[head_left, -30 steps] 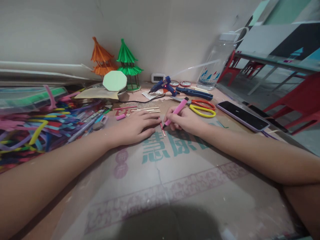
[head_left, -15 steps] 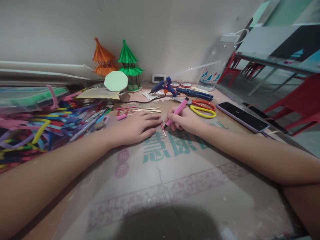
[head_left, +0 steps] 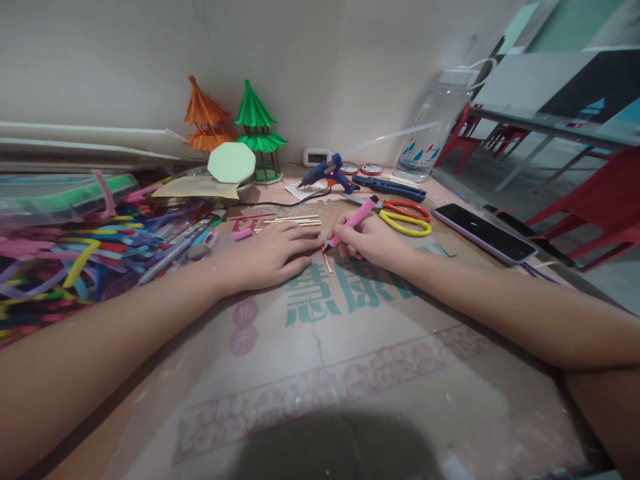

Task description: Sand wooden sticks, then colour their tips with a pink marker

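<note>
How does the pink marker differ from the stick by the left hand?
The pink marker is thick; the stick is thin. The marker slants upward in the right hand; the stick lies low beside the left hand. The marker's upper end is dark; the stick's near end is pale. Both are straight and partly pink.
</note>
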